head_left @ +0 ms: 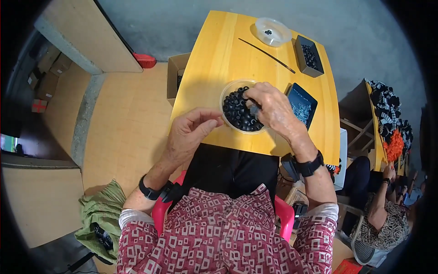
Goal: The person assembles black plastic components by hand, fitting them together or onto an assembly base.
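A round clear plastic bowl (222, 114) full of small black ring-shaped pieces (237, 108) stands near the table's front edge. Into its right side reaches my right hand (273, 109), fingers bent together among the pieces around something dark and shiny that I cannot make out. Just left of the bowl is my left hand (191, 134), thumb and fingertips brought together by the rim. Whatever that pinch holds, if anything, is too small to tell. Right of the bowl, partly behind my right hand, lies a dark blue tray (303, 95) with small pale bluish bits (301, 112).
On the yellow table (214, 59) are a thin dark stick (267, 55), another clear bowl (273, 39) with a few black pieces, and a grey box (312, 68) of dark pieces. An open cardboard box (175, 73) stands left. Another person (385, 210) sits at the right.
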Available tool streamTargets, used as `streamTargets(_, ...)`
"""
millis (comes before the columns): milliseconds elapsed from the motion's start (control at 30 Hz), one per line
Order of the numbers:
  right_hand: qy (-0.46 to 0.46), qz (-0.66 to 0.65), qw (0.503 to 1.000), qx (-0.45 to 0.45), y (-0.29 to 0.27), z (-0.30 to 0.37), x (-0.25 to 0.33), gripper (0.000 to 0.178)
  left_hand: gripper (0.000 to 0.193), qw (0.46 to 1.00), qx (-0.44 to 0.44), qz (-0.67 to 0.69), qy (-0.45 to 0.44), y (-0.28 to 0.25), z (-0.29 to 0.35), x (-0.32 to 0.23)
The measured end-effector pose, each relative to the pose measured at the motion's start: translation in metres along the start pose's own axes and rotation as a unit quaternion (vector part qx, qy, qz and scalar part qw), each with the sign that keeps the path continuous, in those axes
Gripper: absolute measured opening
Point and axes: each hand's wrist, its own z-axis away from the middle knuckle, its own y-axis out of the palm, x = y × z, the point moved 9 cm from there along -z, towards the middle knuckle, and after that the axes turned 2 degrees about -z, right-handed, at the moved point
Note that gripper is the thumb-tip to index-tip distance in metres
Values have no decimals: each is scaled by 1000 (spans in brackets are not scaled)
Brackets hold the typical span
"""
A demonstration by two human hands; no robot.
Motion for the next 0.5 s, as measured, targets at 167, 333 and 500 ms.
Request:
streamTargets(167,17,61,997,47,10,-1,-3,28,23,1000,11,2,-5,10,2,3)
streamTargets(333,-69,116,990,40,11,-2,20,24,22,1000,10,4,-10,12,1,6)
streamTargets(500,-89,142,983,70,21,-6,17,18,22,999,7,-32,-2,13,-7,9)
